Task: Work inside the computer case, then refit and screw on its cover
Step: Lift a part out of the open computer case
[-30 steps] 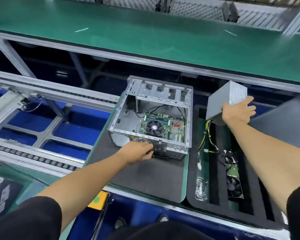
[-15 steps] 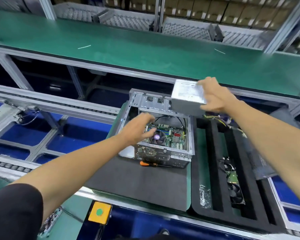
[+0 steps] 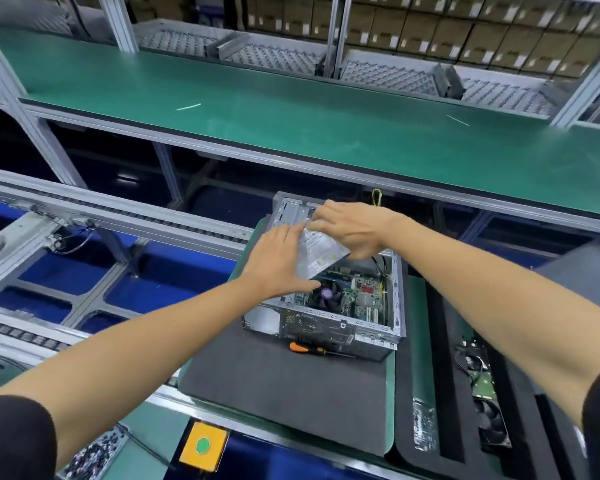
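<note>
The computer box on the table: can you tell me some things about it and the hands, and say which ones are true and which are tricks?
1. Both hands are on the grey power supply over the open computer case. True: the left hand and the right hand both touch it.
2. The case's cover is already screwed on. False: the top is open and the fan and circuit board show.
3. The orange-handled screwdriver lies on the dark mat in front of the case. True.
4. The left hand holds the screwdriver. False: no hand touches it.
5. The button on the yellow box is red. False: it is green.
</note>
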Demonstrator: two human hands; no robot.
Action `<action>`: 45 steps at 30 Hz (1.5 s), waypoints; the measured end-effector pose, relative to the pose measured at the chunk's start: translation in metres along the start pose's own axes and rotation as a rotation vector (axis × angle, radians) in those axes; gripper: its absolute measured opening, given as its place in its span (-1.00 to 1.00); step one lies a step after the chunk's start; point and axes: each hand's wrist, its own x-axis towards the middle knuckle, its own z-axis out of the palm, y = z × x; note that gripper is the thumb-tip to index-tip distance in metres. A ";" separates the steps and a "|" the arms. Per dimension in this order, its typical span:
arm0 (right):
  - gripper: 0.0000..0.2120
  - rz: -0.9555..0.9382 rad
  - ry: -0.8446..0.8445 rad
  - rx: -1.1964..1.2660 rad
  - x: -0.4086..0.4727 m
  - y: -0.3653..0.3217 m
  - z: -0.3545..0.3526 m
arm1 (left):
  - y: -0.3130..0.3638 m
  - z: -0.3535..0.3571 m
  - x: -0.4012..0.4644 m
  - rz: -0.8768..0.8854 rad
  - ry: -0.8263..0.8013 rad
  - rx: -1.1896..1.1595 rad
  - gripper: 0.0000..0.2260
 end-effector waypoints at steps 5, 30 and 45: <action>-0.29 -0.042 0.042 0.005 0.028 -0.016 0.016 | 0.010 0.012 -0.007 -0.271 -0.012 -0.246 -0.02; -0.55 0.923 -0.102 1.654 0.059 -0.088 0.108 | -0.006 0.022 -0.012 -0.656 0.087 -0.196 -0.14; -0.73 1.097 0.042 2.088 0.082 -0.096 0.110 | -0.011 0.065 -0.009 -0.642 0.044 0.004 -0.18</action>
